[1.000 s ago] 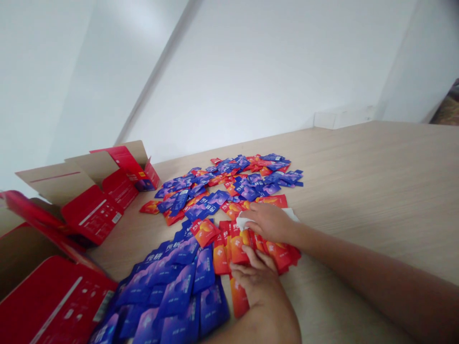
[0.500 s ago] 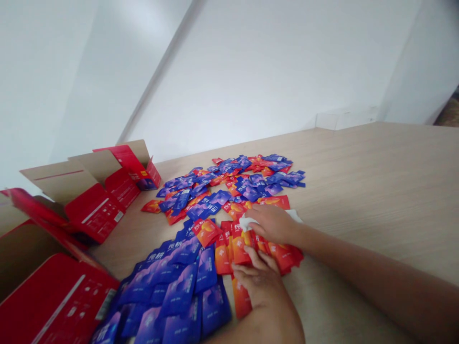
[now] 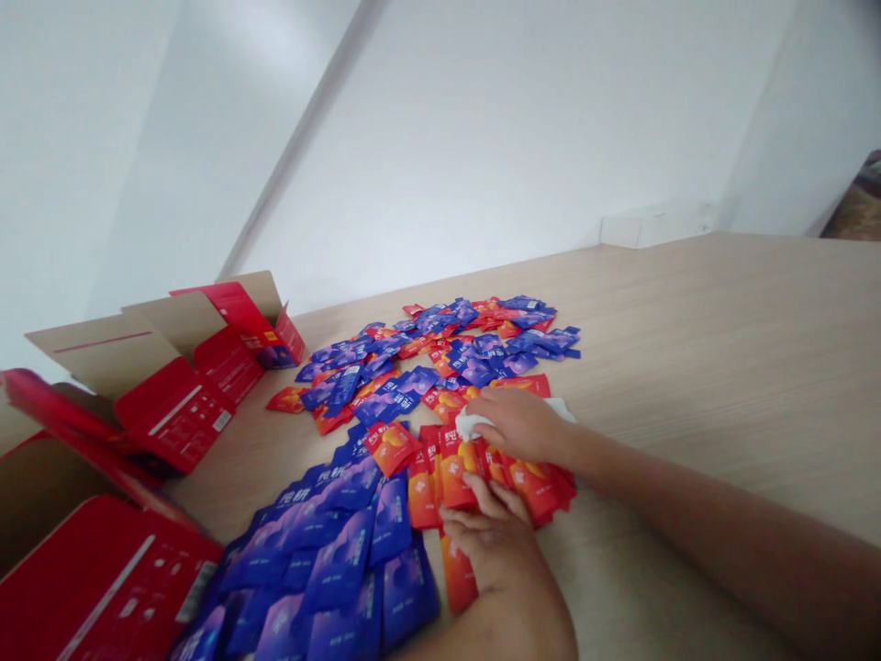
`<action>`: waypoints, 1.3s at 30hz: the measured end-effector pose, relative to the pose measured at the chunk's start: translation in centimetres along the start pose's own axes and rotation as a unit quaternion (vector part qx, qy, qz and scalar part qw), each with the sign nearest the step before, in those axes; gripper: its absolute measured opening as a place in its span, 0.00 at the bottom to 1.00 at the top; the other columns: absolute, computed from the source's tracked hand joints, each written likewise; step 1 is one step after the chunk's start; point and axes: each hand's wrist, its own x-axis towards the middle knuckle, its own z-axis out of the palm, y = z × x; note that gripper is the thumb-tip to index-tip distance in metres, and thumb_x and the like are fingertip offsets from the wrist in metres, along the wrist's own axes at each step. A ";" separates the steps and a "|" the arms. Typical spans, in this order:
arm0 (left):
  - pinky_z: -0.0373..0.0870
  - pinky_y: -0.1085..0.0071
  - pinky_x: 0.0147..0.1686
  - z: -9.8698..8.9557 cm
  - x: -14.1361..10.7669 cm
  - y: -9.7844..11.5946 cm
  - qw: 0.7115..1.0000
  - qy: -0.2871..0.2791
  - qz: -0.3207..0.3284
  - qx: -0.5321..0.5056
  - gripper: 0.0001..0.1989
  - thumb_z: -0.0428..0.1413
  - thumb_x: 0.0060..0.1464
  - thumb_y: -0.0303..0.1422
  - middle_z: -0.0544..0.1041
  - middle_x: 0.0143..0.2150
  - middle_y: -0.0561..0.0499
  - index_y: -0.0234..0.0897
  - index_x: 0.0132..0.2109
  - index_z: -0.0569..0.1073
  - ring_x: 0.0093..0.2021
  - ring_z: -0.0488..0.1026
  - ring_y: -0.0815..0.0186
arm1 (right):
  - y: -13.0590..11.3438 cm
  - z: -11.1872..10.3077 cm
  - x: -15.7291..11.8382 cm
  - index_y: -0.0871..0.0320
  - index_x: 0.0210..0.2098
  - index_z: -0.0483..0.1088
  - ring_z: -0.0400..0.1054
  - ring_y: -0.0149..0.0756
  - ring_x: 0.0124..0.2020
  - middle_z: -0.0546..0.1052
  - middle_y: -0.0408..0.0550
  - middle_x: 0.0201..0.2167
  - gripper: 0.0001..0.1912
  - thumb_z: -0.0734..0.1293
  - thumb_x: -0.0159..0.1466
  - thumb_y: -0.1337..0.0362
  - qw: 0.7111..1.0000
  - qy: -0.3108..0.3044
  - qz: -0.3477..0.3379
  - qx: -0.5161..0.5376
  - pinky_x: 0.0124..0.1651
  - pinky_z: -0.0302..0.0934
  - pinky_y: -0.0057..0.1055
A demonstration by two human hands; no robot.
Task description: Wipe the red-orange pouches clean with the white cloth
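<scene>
My right hand (image 3: 519,422) is closed on a white tissue or cloth (image 3: 472,425), held against the upper part of the red-orange sachets (image 3: 454,464). Part of the tissue shows behind the hand. Nearer to me, my left hand (image 3: 492,537) rests with spread fingers on the same overlapping row of red sachets. To its left lies a large layered spread of blue-purple sachets (image 3: 337,551). One red sachet (image 3: 392,447) sits askew on top where the blue and red groups meet.
Open red cardboard boxes (image 3: 175,404) with raised flaps line the left side. A mixed heap of blue and red sachets (image 3: 440,349) lies farther back on the wooden table (image 3: 722,367). A small white box (image 3: 653,227) stands against the wall.
The whole view has shifted slightly, so everything appears a little farther left. Both hands keep nearly the same place on the red sachets, the right one still holding the tissue.
</scene>
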 end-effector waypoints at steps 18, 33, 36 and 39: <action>0.59 0.35 0.50 0.6 0.2 0.4 0.989 -0.010 -0.011 -0.144 0.28 0.50 0.52 0.19 0.61 0.62 0.35 0.42 0.60 0.65 0.52 0.69 0.42 | -0.4 -0.9 -0.5 0.56 0.42 0.68 0.65 0.38 0.35 0.71 0.48 0.36 0.11 0.59 0.64 0.59 0.994 -0.022 -0.103 -0.006 0.35 0.53 0.31; 0.60 0.36 0.50 0.9 0.3 0.6 0.986 0.002 -0.024 -0.165 0.27 0.52 0.51 0.21 0.64 0.61 0.36 0.43 0.59 0.66 0.52 0.69 0.42 | 0.3 -1.8 -0.6 0.56 0.38 0.70 0.66 0.37 0.33 0.74 0.47 0.35 0.11 0.59 0.63 0.58 0.987 -0.061 -0.149 -0.005 0.33 0.52 0.30; 0.61 0.36 0.50 1.1 0.3 0.7 0.985 0.002 -0.027 -0.170 0.26 0.53 0.52 0.22 0.64 0.61 0.36 0.42 0.58 0.67 0.52 0.69 0.42 | 0.4 -1.3 -0.5 0.56 0.40 0.70 0.66 0.37 0.34 0.74 0.47 0.36 0.11 0.59 0.63 0.59 0.987 -0.079 -0.139 -0.012 0.33 0.52 0.30; 0.61 0.37 0.51 1.2 0.4 0.7 0.984 0.004 -0.029 -0.175 0.24 0.55 0.52 0.24 0.64 0.61 0.35 0.39 0.57 0.68 0.52 0.69 0.43 | 0.5 -1.2 -0.3 0.57 0.40 0.70 0.66 0.38 0.35 0.73 0.50 0.36 0.11 0.59 0.64 0.60 0.996 -0.056 -0.064 -0.034 0.35 0.52 0.30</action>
